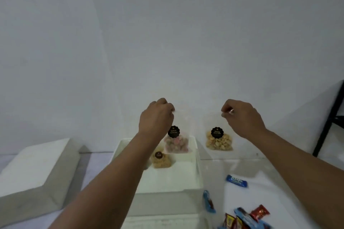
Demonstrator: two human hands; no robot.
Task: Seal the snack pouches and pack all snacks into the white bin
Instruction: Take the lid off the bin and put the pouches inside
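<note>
My left hand pinches the top of a clear pouch of pink and green snacks and holds it in the air over the white bin. My right hand pinches the top of a second clear pouch, filled with yellow snacks, hanging to the right of the bin. Both pouches carry a round black label. A third pouch of brown snacks lies inside the bin near its far left side. Whether the held pouches are sealed cannot be told.
Wrapped candies lie on the white table to the right of the bin: a blue one, another blue one, and a red and blue pile at the front edge. A white lid-like slab lies left. A black frame stands far right.
</note>
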